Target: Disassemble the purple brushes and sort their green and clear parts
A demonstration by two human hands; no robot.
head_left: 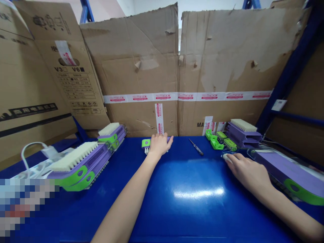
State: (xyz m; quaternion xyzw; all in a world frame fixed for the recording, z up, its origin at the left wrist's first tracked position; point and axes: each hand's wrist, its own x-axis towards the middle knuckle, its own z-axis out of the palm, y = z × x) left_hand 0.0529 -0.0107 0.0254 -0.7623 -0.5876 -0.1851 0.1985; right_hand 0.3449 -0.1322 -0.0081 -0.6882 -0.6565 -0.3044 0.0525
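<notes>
Open blue tabletop (187, 216) runs up front, the right hand (250, 172) bends its fingers at a small pale piece (224, 156), grip unclear, and the left hand (159, 145), thumb spread, hold hidden, covers a brush (146, 143) lying crosswise, green end leftward, near the cardboard wall (141, 79)!

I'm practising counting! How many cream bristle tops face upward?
3: front left bristle top, back left bristle top, back right bristle top. Others may be hidden.
</notes>
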